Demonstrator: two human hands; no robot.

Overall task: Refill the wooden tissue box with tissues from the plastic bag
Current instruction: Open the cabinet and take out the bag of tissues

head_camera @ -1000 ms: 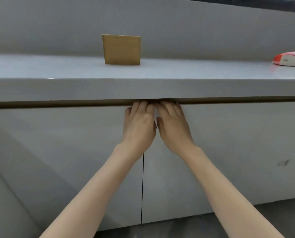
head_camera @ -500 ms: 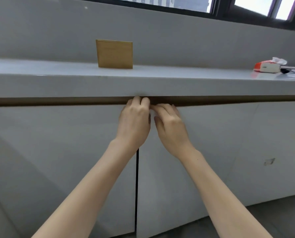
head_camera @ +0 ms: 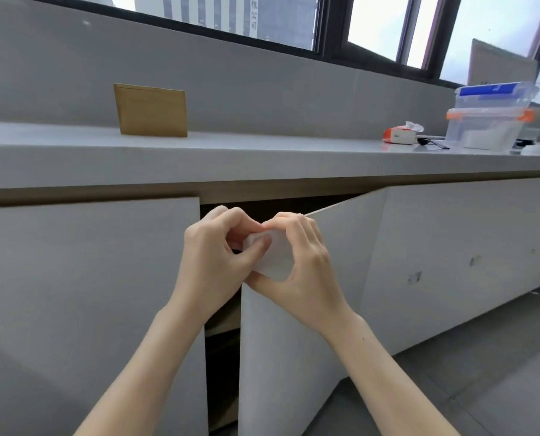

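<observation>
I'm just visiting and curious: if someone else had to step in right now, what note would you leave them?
Left hand and right hand: both gripping the top corner of the right cabinet door, which stands partly open.
Wooden tissue box: upright on the countertop, untouched.
Plastic bag of tissues: not in view; the cabinet interior is too dark to tell.
Done: cabinet door partly open.
Left: open it fully, find the bag, refill the box.
</observation>
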